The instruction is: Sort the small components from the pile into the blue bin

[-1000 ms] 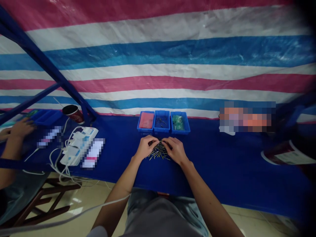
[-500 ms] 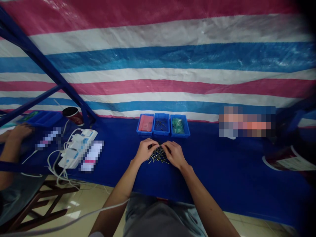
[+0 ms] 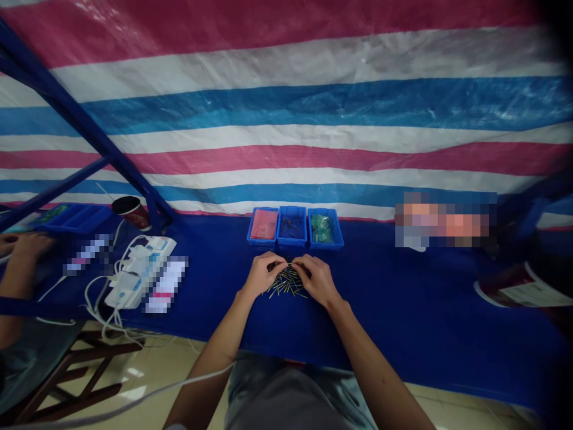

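The left hand [image 3: 268, 275] and right hand [image 3: 319, 279] curled close together at lower centre over a loose pile of thin metal pins [image 3: 286, 282] on the blue cloth [image 3: 403, 298]. They seemed to pinch a few pins, though the fingers hid this; small, close movements suited such a loose pile.
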The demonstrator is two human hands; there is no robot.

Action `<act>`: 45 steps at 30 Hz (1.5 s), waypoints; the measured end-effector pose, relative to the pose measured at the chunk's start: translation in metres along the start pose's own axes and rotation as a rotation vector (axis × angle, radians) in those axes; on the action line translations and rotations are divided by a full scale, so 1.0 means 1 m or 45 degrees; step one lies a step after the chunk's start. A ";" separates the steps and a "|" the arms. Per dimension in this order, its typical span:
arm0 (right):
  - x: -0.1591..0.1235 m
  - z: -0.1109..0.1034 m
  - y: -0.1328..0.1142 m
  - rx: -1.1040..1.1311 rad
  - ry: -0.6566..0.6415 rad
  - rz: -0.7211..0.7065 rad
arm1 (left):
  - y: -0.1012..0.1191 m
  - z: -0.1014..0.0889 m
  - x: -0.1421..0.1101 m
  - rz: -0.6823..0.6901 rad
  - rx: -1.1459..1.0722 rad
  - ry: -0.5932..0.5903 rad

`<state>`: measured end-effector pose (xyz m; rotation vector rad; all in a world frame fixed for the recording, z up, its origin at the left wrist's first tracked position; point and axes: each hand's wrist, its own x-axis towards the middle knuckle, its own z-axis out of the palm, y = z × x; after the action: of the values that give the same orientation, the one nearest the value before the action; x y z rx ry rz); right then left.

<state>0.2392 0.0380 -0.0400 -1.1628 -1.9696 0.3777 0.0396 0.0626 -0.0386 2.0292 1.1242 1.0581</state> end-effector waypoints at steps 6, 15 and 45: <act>0.000 0.000 0.001 -0.005 0.003 0.008 | 0.001 0.000 0.001 0.002 0.000 -0.005; -0.001 -0.001 0.004 0.006 -0.014 0.026 | 0.004 -0.001 0.002 0.016 -0.001 0.013; 0.001 -0.010 0.008 0.083 0.070 0.086 | 0.000 -0.002 0.000 -0.007 0.010 0.035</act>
<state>0.2510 0.0413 -0.0382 -1.1877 -1.8611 0.4376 0.0379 0.0631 -0.0378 2.0220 1.1486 1.0834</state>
